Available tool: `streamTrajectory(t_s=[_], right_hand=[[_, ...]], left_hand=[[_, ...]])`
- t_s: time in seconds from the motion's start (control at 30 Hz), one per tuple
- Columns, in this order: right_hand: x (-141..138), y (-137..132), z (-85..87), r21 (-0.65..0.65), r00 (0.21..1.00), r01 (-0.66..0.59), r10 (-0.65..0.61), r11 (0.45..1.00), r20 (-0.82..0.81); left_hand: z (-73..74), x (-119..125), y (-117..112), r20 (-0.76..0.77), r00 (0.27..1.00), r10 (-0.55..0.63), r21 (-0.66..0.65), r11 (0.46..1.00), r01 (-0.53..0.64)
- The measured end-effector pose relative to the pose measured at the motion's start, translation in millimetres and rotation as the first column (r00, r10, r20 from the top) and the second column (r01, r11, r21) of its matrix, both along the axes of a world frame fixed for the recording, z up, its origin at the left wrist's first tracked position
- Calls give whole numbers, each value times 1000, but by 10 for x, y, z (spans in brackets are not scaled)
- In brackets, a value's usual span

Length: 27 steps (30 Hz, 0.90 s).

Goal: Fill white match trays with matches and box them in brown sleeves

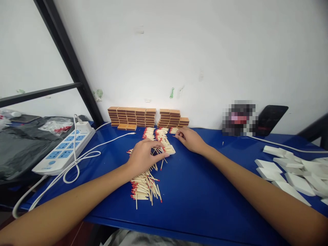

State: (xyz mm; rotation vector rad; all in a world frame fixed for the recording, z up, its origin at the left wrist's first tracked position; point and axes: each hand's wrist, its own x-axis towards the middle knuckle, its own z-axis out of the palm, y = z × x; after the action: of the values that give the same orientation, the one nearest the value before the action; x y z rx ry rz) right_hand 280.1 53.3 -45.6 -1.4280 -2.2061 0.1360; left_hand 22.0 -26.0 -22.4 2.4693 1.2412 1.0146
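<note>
Between the thumb and fingers of my left hand (145, 153) is a small white matchbox tray (172, 150) with red-tipped matches lying in it. My right hand (191, 139) is farther back and to the right, its fingertips pinched together beside a small group of matches (174, 130). A match seems to stick out from the pinch, though it is tiny here. Loose matches (146, 186) lie heaped below my left wrist, partly hidden by the hand. More matches (162, 134) spread in rows behind the tray.
Brown matchboxes (132, 117) stand stacked along the wall. White empty trays (294, 171) lie piled at the right. A power strip (65, 150) with white cables is on the left. A dark phone (271, 119) leans on the wall beside a pixelated patch.
</note>
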Motion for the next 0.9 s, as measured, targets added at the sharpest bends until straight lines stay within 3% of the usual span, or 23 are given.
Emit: streamTrajectory(t_s=[0.13, 0.67, 0.9], right_hand=[[110, 68, -38, 11, 996, -79, 79, 997, -51], [183, 8, -6, -72, 1000, 16, -17, 997, -19], [107, -6, 2, -33, 1000, 4, -4, 999, -11]], left_hand=[[8, 1, -1, 4, 1000, 5, 6, 1000, -5], [19, 3, -12, 11, 1000, -9, -1, 1000, 9], [25, 11, -14, 0, 1000, -1, -14, 1000, 1]])
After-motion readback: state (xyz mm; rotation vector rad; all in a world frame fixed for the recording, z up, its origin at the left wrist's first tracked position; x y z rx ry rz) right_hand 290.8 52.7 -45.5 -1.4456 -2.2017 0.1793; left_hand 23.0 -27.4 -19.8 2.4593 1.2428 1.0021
